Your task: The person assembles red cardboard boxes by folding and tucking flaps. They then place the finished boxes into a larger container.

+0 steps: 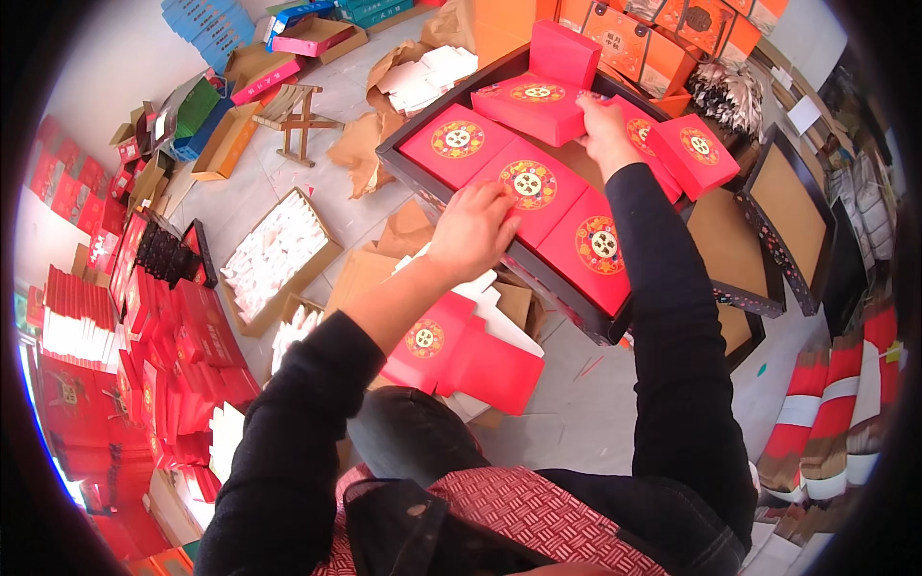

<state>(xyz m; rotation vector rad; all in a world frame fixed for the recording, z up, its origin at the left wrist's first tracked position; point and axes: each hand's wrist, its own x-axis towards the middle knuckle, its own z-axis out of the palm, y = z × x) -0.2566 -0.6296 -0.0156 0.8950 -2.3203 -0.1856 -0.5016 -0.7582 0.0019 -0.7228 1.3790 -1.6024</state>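
Looks down and forward from the head in 1 fisheye view, close above the forearms (384,312) and hands (475,233). Takes in the apron (523,509) at the lower edge and floor (586,422) around, bending straight edges toward the rim.

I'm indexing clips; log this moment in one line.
left hand: touching near-row middle box | right hand: touching tilted red box | dark tray: holding red boxes
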